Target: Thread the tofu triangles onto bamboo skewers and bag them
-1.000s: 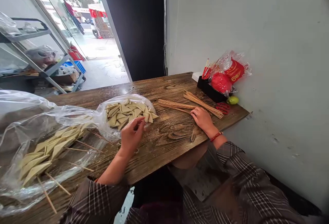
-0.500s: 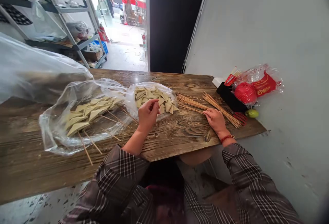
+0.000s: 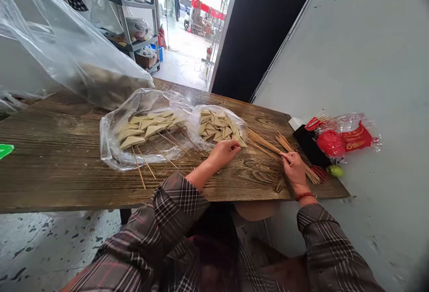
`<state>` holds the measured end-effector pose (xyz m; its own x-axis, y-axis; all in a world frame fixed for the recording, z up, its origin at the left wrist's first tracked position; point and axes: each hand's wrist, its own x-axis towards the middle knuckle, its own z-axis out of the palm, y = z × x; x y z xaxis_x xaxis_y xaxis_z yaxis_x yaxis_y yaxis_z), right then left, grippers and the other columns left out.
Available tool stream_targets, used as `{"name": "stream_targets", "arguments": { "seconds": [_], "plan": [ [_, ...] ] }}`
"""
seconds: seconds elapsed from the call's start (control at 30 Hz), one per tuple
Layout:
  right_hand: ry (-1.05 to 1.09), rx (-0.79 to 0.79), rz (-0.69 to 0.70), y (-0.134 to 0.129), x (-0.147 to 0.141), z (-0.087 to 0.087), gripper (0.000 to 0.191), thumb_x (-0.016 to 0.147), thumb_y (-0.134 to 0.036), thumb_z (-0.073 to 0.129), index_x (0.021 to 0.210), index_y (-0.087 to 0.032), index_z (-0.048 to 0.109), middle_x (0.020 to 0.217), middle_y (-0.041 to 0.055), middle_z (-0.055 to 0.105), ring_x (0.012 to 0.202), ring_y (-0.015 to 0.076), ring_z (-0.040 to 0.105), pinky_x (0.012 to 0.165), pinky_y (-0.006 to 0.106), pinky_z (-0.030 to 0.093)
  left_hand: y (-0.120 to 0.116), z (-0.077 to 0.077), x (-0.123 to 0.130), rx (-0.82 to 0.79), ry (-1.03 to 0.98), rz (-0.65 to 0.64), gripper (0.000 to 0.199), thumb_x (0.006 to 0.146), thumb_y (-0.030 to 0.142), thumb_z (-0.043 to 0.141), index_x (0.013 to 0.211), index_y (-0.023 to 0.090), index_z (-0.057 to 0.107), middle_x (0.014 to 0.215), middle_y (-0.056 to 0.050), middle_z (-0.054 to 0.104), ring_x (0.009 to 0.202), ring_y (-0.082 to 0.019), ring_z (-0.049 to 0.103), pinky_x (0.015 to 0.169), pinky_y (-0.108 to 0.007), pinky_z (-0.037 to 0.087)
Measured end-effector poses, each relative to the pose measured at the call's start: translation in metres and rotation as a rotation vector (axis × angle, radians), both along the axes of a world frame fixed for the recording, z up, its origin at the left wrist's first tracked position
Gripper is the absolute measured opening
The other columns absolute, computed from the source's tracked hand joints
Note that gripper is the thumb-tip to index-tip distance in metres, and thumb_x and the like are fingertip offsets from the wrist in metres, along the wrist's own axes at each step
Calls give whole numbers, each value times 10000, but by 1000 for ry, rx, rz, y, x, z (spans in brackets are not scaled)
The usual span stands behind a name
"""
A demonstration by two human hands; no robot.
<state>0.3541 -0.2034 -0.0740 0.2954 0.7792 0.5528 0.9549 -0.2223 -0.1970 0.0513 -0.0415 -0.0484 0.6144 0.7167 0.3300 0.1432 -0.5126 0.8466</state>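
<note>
1. Since a moment ago, my left hand (image 3: 225, 150) has slid from the middle of the loose pile toward its near right corner, and my right hand (image 3: 294, 168) has crept further onto the sticks; the whole view has also swung left.
2. At the far left, a big clear plastic bag (image 3: 67, 46) is bulging over the back of the table (image 3: 53, 167), set away from where I am working.
3. Next along, finished skewers (image 3: 140, 127) are lying in rows on a spread plastic sheet (image 3: 110, 149), their pale triangles pointing away and their sticks trailing toward me, probably so each can be lifted by its bare end.
4. Just beside them, loose tofu triangles (image 3: 216, 124) are sitting heaped on an opened bag (image 3: 197, 120), which is keeping them off the wood and within easy reach.
5. My left hand is pinching at the nearest triangle at the pile's edge, fingers curled together; I cannot tell whether the piece is already lifted.
6. Bare bamboo sticks (image 3: 268, 144) are fanning out between the pile and the wall, close enough to feed one at a time.
7. My right hand is lying flat on those sticks, fingers pressing down on them, nothing clenched.
8. Against the wall, a black box (image 3: 310, 147), red packets (image 3: 348, 138), red scissors (image 3: 320, 173) and a small green fruit (image 3: 336, 170) are resting aside.
</note>
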Motion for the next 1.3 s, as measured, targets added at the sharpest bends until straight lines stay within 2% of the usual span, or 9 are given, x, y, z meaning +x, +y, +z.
{"name": "stream_targets", "arguments": {
  "seconds": [0.17, 0.33, 0.47, 0.57, 0.73, 0.87, 1.0, 1.17, 1.3],
  "plan": [
    [25, 22, -51, 10, -7, -10, 325, 934, -366, 472, 976, -207, 752, 934, 121, 715, 876, 249, 661, 788, 374, 517, -3, -2, -2, 40, 87, -13, 161, 831, 230, 590, 864, 178, 739, 656, -3, 663, 616, -135, 569, 615, -242, 408],
    [41, 1, -130, 13, -6, -16, 351, 928, -393, 460, 931, -199, 753, 906, 128, 744, 758, 256, 654, 670, 362, 477, -3, -1, -3, 45, 120, 1, 180, 841, 244, 592, 887, 158, 743, 729, -27, 693, 648, -138, 576, 615, -247, 396],
    [16, -43, -140, 18, -7, -17, 372, 949, -376, 414, 940, -188, 734, 948, 135, 739, 849, 260, 657, 748, 365, 478, 1, -1, -2, 22, 68, 13, 184, 846, 247, 582, 871, 159, 742, 721, -30, 692, 655, -140, 591, 644, -247, 421],
    [-6, -49, -140, 23, -13, -14, 403, 983, -369, 365, 1051, -165, 707, 1029, 147, 723, 964, 255, 644, 852, 364, 468, 8, -3, 0, -30, -31, 85, 208, 851, 255, 566, 908, 147, 735, 707, -34, 688, 648, -142, 605, 658, -250, 446],
    [-21, -100, -72, 41, -28, -11, 366, 942, -458, 497, 1109, -190, 683, 1037, 114, 699, 978, 243, 615, 901, 351, 438, 15, -2, 1, -141, -116, 139, 198, 835, 247, 549, 920, 148, 699, 674, -12, 671, 548, -123, 601, 610, -247, 462],
    [11, -77, -102, 57, -34, -17, 333, 913, -423, 527, 1015, -156, 697, 943, 129, 682, 908, 258, 596, 842, 366, 434, 15, 1, -2, -186, -122, 135, 167, 837, 246, 545, 904, 161, 672, 643, 15, 640, 508, -115, 603, 584, -236, 462],
    [49, -41, -89, 63, -32, -20, 266, 912, -327, 501, 872, -182, 720, 908, 113, 677, 875, 236, 588, 821, 351, 428, 14, 1, -2, -180, -118, 132, 151, 842, 245, 540, 876, 167, 665, 643, 19, 629, 511, -113, 603, 577, -233, 454],
    [110, 84, -74, 60, -32, -10, 249, 893, -320, 511, 857, -180, 714, 898, 104, 676, 885, 233, 596, 839, 365, 455, 17, -2, -1, -168, -143, 161, 171, 860, 246, 531, 917, 163, 669, 645, 10, 631, 530, -121, 592, 596, -247, 457],
    [163, 239, -79, 62, -38, 16, 283, 913, -349, 472, 912, -156, 679, 935, 114, 661, 879, 221, 595, 854, 382, 479, 24, -4, -2, -39, -142, 320, 190, 868, 210, 534, 986, 154, 673, 813, -49, 673, 721, -154, 622, 719, -277, 487]
  ]
}}
